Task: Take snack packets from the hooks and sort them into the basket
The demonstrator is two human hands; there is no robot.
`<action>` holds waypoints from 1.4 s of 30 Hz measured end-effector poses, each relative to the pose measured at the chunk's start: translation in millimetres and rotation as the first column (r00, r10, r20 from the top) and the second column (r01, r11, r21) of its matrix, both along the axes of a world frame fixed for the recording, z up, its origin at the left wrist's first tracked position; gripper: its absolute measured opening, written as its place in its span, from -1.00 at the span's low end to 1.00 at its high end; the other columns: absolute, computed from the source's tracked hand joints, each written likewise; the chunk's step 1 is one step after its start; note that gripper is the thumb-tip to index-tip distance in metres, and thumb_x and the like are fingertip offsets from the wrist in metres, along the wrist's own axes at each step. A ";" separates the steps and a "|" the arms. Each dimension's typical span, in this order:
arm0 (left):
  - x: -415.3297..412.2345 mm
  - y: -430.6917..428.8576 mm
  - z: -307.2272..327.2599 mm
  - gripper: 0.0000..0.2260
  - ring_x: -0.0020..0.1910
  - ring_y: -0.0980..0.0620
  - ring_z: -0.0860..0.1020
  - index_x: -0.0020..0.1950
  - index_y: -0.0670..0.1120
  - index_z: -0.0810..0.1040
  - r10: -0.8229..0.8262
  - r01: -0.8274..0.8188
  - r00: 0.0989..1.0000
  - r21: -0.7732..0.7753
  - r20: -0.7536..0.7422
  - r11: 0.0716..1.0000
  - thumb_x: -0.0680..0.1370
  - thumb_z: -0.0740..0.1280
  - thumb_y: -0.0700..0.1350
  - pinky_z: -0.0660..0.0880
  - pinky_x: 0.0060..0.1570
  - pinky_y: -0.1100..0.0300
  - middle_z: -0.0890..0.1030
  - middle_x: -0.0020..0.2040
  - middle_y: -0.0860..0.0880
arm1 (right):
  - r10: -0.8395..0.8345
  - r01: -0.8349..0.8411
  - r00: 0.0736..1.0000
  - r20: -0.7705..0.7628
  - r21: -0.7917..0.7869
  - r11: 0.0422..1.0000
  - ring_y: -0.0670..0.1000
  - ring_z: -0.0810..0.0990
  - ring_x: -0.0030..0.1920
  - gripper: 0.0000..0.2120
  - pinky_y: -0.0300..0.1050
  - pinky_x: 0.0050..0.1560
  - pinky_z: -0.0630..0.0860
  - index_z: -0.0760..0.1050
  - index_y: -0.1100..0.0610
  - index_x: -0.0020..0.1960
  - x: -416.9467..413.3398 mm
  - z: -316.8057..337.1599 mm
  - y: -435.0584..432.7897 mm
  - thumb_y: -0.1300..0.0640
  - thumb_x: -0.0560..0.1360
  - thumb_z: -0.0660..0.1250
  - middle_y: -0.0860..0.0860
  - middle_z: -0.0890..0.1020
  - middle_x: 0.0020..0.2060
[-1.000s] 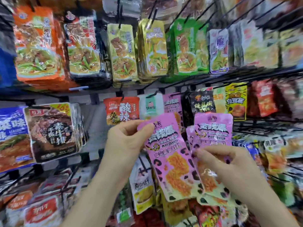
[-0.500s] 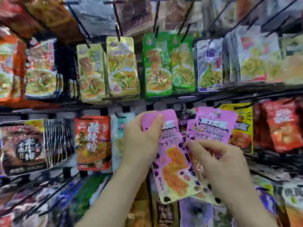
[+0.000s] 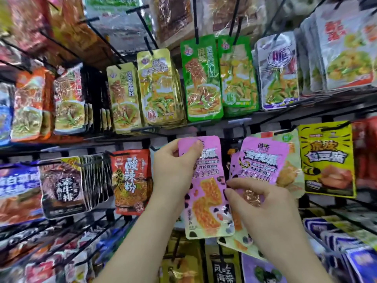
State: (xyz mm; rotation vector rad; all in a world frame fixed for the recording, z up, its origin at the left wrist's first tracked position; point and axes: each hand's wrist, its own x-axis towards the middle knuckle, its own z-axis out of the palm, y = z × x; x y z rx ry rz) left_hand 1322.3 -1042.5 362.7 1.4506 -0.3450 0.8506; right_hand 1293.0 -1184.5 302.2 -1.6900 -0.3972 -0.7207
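Black wire hooks (image 3: 195,21) jut from a shop display wall that fills the whole view, each hung with foil snack packets in rows. On the upper row hang gold packets (image 3: 159,86), then green packets (image 3: 201,78) just beside them, then a silver-and-purple packet (image 3: 277,72) further right. The lower row holds a stack of dark brown packets (image 3: 61,186) at left, a red-orange packet (image 3: 130,180) beside it, and a yellow packet (image 3: 326,160) with tiger stripes at right. The edges of the view are blurred, and the packets there cannot be made out.

Two bare forearms reach up from the bottom of the view to the middle of the lower row. The left hand (image 3: 175,166) pinches the top left corner of a single pink packet (image 3: 208,201), thumb across the front and fingers curled behind. This packet hangs upright from that grip, tilted a little, in front of the rack. The right hand (image 3: 263,205) grips a small bunch of pink packets (image 3: 263,158) of the same kind, thumb and fingers closed round their lower half, with the printed tops fanning out above the knuckles. Whether this bunch hangs on a hook cannot be told.

The single packet and the bunch sit side by side – their lower edges overlap, the single one in front.
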 end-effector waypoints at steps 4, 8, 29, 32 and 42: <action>0.9 2.1 -0.4 -0.95 -0.13 -0.30 0.64 -0.17 -0.06 0.68 -0.041 0.041 0.999 -0.028 -0.033 0.999 0.49 0.45 -0.16 0.56 -0.12 -0.31 0.69 -0.16 -0.18 | 0.031 -0.030 0.999 -0.014 0.048 0.998 -0.06 0.51 -0.52 -0.88 -0.45 -0.60 0.32 0.66 -0.12 -0.16 -2.9 0.9 1.6 0.11 0.43 0.47 -0.26 0.64 -0.36; 0.2 4.3 -2.7 -0.91 -0.19 -0.17 0.61 -0.06 0.03 0.64 -0.069 0.069 0.998 -0.024 -0.007 0.997 0.50 0.44 -0.15 0.57 -0.13 -0.18 0.67 -0.16 -0.15 | 0.045 -0.045 0.999 0.004 0.086 0.995 -0.12 0.47 -0.58 -0.84 -0.42 -0.57 0.36 0.65 -0.13 -0.18 -4.0 2.2 4.2 0.15 0.40 0.50 -0.29 0.64 -0.27; 62.1 25.0 -9.1 -0.64 -0.24 -0.22 0.47 -0.02 -0.24 0.63 0.540 -0.777 0.606 0.580 0.584 0.245 0.23 0.40 -0.48 0.17 -0.36 0.14 0.50 -0.28 -0.17 | -0.009 0.042 0.992 0.127 -0.257 0.965 -0.06 0.33 -0.59 -0.39 -0.13 -0.52 0.38 0.13 -0.45 0.21 -5.5 -12.4 -36.2 0.19 0.53 0.32 0.30 0.57 -0.05; 61.2 20.2 -10.7 -0.64 -0.16 -0.24 0.48 0.01 -0.25 0.62 0.564 -0.761 0.622 0.591 0.544 0.269 0.26 0.38 -0.48 0.18 -0.39 0.14 0.52 -0.17 -0.20 | 0.076 -0.043 0.984 0.163 -0.199 0.979 -0.30 0.22 0.06 -0.30 -0.41 -0.24 0.50 0.07 -0.40 0.31 -4.0 -16.1 -34.2 0.20 0.50 0.37 -0.43 0.49 0.15; -18.1 0.1 -26.4 -0.90 -0.15 0.19 0.59 -0.01 0.11 0.64 0.127 -0.162 0.984 0.338 0.122 0.927 0.53 0.35 0.01 0.53 -0.15 0.30 0.68 -0.16 0.16 | 0.311 -0.289 0.943 0.118 -0.171 0.942 -0.34 0.44 0.28 -0.02 -0.34 0.25 0.42 -0.11 -0.56 0.37 -6.6 -20.6 -28.9 0.22 0.45 0.44 -0.58 0.30 0.27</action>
